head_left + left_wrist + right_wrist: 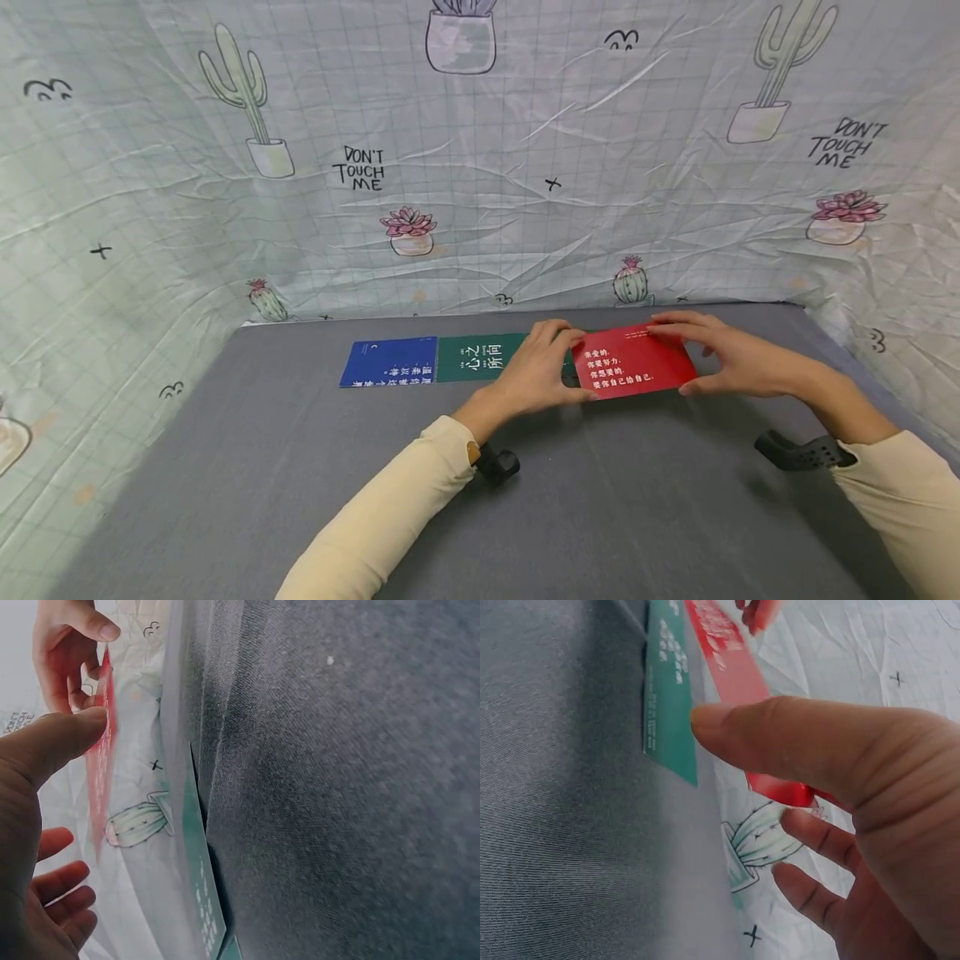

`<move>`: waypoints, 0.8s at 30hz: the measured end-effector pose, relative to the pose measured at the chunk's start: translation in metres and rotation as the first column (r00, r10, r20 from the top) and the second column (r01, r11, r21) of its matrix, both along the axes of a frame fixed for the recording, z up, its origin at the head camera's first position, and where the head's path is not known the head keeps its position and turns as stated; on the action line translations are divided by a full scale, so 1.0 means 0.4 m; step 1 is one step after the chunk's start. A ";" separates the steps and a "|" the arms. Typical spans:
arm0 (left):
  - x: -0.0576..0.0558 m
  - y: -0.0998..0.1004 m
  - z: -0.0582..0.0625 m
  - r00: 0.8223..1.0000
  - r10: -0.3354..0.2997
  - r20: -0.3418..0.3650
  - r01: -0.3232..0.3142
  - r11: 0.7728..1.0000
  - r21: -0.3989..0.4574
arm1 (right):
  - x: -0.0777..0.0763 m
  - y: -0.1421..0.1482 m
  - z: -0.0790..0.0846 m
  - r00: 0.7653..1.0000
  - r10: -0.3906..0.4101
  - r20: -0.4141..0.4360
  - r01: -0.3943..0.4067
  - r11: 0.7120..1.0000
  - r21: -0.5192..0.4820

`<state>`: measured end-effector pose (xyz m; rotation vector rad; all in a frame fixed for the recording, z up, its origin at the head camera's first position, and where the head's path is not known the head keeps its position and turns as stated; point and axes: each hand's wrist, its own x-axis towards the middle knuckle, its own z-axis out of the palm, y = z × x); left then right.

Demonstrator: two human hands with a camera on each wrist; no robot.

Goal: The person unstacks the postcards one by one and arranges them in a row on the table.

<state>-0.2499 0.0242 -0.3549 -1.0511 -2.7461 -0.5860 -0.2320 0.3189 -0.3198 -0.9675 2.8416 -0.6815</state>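
A red card [636, 358] with white Chinese text is held up over the grey table, between both hands. My left hand [531, 371] grips its left end, thumb at the lower corner and fingers at the upper one. At the right end, my right hand [738, 357] holds it the same way. A green card [468, 360] with white writing lies on the table left of it, partly covered by my left hand. Another green card [671, 712] lies below the red one, mostly hidden in the head view. Farther left is a blue card [390, 360], side by side with the green.
The grey tabletop [247, 467] runs to a cloth backdrop [525, 233] printed with cacti, which also hangs at both sides. Black straps with small devices [501, 463] sit on both wrists, below cream sleeves [397, 508].
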 end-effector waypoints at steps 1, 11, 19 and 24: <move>-0.002 0.004 0.000 1.000 -0.001 -0.005 0.001 1.000 -0.002 | -0.001 0.004 0.000 1.000 0.001 0.004 -0.001 1.000 -0.003; -0.015 0.034 -0.010 0.998 0.025 0.049 -0.025 1.000 -0.017 | -0.011 0.044 -0.012 0.999 -0.010 0.034 0.010 1.000 -0.023; -0.034 0.060 -0.006 0.999 0.021 0.031 -0.021 0.999 -0.027 | -0.015 0.064 -0.010 0.998 -0.034 0.050 0.036 0.998 -0.043; -0.044 0.068 -0.007 0.997 0.013 0.070 -0.014 1.000 0.006 | -0.021 0.075 -0.014 0.998 -0.040 0.053 0.042 0.998 -0.051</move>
